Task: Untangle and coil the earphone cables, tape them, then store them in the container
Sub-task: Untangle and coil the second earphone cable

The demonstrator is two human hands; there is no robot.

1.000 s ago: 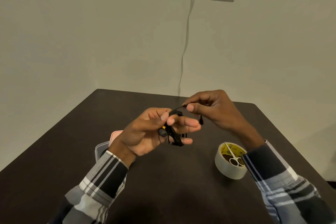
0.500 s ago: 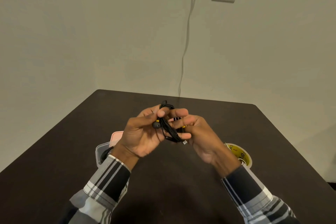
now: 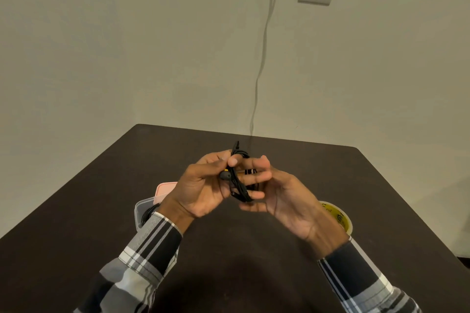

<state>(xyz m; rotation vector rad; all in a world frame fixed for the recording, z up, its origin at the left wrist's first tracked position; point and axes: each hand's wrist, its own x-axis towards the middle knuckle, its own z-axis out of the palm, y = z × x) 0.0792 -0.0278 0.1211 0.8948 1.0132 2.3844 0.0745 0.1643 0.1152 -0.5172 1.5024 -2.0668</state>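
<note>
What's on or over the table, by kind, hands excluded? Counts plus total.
Earphone coil, held in both hands: 1
Container, clear, partly hidden by the left sleeve: 1
Pink lid: 1
Tape roll: 1
Total: 4

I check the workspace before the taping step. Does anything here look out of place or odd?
Nothing stands out. The left hand holds the coiled earphones above the table; the plug end sticks up from the coil. The tape roll and container sit upright.
</note>
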